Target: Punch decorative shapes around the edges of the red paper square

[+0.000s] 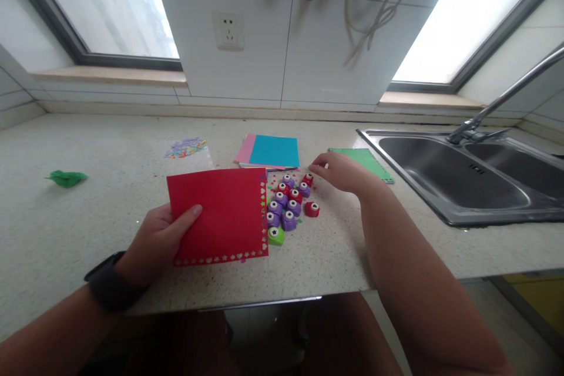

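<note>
My left hand (161, 232) grips the left edge of a red paper sheet (220, 211), thumb on top. Small punched shapes such as hearts, stars and flowers run along the sheet's right and bottom edges. My right hand (339, 171) is held over the counter with its fingers partly stretched out and nothing visible between them. Just below its fingertips sits a red craft punch (307, 180). Several purple punches (289, 220) and red ones stand in a cluster beside the sheet, with a green punch (275, 235) nearest me. Another red punch (312, 209) lies slightly apart.
Behind the punches lies a stack of coloured paper with a blue sheet (274, 151) on top. Green paper (363, 163) with a punched border rests by the sink (445, 217). Colourful paper bits (187, 147) and a crumpled green thing (66, 178) are on the left. Confetti dots the counter.
</note>
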`<control>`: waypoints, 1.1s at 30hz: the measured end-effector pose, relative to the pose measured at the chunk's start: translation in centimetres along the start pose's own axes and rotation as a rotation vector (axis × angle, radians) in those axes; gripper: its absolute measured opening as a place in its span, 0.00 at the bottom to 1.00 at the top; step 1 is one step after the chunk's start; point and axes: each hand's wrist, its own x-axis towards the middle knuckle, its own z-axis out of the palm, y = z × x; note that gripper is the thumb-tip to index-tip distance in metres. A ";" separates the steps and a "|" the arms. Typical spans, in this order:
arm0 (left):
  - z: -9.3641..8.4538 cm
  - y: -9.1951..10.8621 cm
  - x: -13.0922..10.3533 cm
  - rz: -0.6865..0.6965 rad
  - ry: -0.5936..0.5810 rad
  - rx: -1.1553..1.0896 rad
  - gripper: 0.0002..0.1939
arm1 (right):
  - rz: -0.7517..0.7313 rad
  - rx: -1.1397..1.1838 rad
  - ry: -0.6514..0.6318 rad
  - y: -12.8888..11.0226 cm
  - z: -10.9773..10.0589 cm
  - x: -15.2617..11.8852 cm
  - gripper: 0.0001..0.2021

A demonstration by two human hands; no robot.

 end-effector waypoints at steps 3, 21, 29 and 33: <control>0.0 0.0 0.0 0.001 0.001 0.009 0.14 | -0.012 0.044 -0.135 0.4 0.2 0.0 0.14; -0.2 -0.3 0.2 -0.016 0.013 -0.007 0.15 | -0.019 -0.019 -0.007 -0.9 -1.2 -1.2 0.16; -0.4 -0.4 0.4 0.005 0.026 0.032 0.16 | -0.147 0.092 -0.201 -1.4 -0.5 -1.5 0.09; -0.3 -0.3 0.4 0.000 0.022 0.032 0.17 | -0.153 0.044 -0.226 -1.3 0.1 -1.3 0.07</control>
